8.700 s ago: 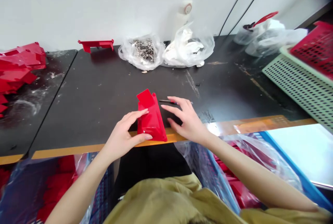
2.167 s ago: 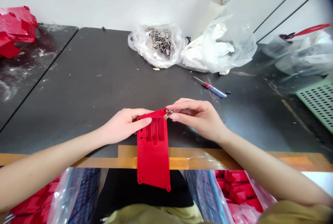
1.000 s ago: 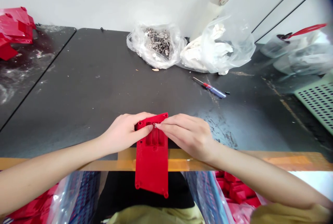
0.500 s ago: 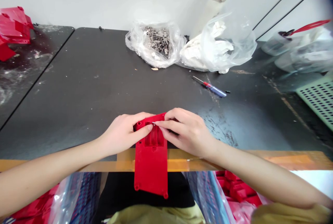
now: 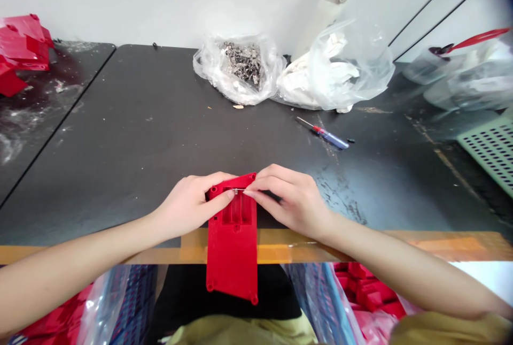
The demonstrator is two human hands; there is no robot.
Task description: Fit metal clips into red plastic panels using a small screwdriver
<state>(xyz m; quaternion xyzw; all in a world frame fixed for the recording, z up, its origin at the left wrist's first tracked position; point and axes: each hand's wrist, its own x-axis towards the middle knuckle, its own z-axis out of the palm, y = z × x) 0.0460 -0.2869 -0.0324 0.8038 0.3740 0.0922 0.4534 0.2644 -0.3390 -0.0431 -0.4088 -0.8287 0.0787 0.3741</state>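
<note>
A long black workbench fills most of the view, with a strip of orange tape along its front edge. A flat red plastic panel lies lengthwise across that edge, its near end jutting past the tape. Well beyond the panel, at the back of the bench, sit a clear plastic bag of silver metal parts and, touching its right side, a clear plastic bag of white material. A heap of red plastic parts lies far to the panel's left, and a pale green perforated tray sits far to its right. Below the panel and to its right, off the bench, more red plastic parts lie in clear plastic. A blue-handled screwdriver rests on the bench beyond the panel and to its right, with its thin metal shaft pointing left.

Both hands are together at the panel's far end. The left hand is clamped over the far left corner, and the right hand comes in from the right. A thin silver pin lies across the top of the panel's recessed section, with the right fingertips at its right end and the left fingertips just beside its left end
</note>
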